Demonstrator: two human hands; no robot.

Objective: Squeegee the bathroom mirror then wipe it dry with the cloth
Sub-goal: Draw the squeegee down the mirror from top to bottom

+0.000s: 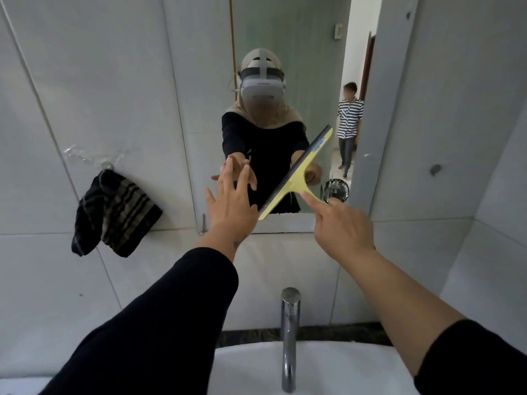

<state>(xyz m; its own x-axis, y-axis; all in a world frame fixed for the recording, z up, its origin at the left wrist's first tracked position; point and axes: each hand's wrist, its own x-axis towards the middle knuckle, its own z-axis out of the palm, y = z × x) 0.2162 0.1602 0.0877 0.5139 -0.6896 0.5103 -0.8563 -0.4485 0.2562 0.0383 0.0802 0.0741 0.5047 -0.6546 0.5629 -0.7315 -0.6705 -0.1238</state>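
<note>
The bathroom mirror (291, 52) hangs on the white tiled wall above the sink. My right hand (342, 226) grips the handle of a yellow squeegee (296, 172), whose blade lies tilted against the lower part of the glass. My left hand (232, 201) is open, fingers spread, its fingertips at or touching the mirror just left of the blade. A dark striped cloth (114, 212) hangs from a hook on the wall to the left of the mirror, below some water streaks.
A chrome tap (289, 337) rises from the white sink (328, 372) directly below my arms. The mirror reflects me and a second person in a striped shirt (349, 118) standing in a doorway behind. A metal basket (338, 189) is at the mirror's lower right.
</note>
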